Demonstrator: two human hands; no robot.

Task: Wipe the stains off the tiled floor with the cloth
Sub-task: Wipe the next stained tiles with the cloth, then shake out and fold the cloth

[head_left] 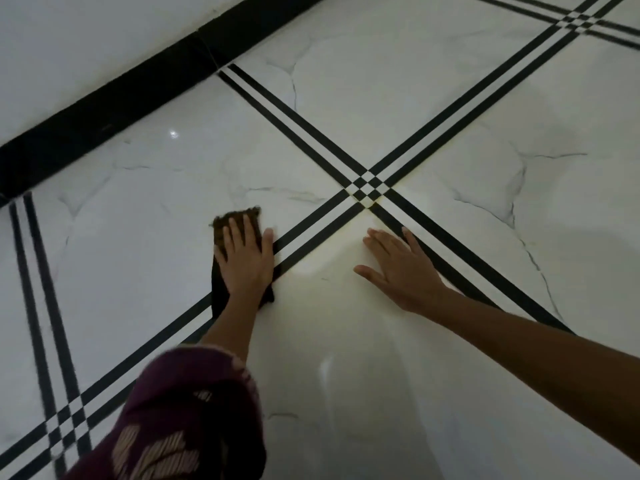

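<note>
— Where is the cloth?
— The brown cloth lies flat on the tiled floor, right by the black stripes. One edge touches them.
— Who has it?
— The left hand lies on top of it. Its fingers are straight and close together, and they press the cloth down. They do not curl round it.
— And the other hand?
— The right hand is flat on the bare tile with its fingers spread. It holds nothing. It is near the cloth but not touching it.
— Is the floor clean yet?
— I think the wiping is partway done. The tile by the cloth looks white and shiny. By the crossing of the stripes it looks a bit yellow. That may be a stain or just light, I cannot tell. So that bit may be left to do.
— What else is there?
— A black skirting runs along the wall, and there is some dark red clothing down low.
</note>
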